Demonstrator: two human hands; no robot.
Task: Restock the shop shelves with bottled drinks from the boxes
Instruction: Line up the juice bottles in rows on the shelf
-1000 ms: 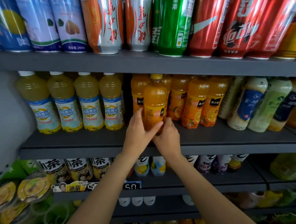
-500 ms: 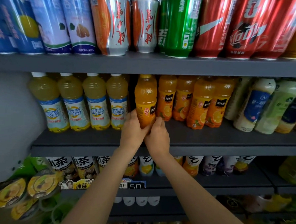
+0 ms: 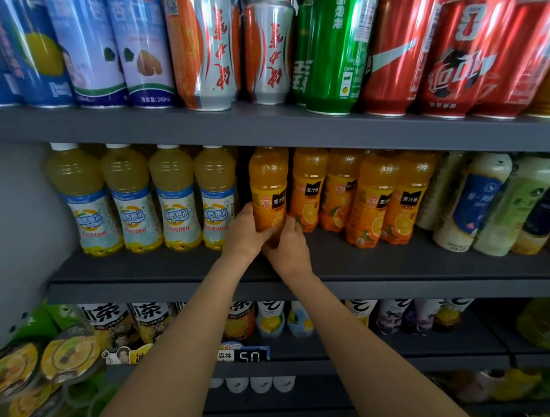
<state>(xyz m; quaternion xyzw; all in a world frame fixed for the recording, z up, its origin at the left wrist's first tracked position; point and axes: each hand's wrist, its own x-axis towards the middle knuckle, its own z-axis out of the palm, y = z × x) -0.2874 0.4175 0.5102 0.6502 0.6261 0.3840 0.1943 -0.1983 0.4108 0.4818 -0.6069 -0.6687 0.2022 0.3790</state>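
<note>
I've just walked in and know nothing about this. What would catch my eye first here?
Two bare hands meet mid-frame on the middle shelf: the left hand and right hand both grip the base of an orange juice bottle, leftmost in its row. To its left stand pale yellow bottles with blue labels. Above, a row of bright cans fills the top shelf.

Orange bottles point(image 3: 311, 187) with black label patches at centre; pale yellow bottles point(image 3: 129, 196) with blue-white labels at left; red cans point(image 3: 469, 54) upper right; dark grey shelf point(image 3: 397, 265).
</note>
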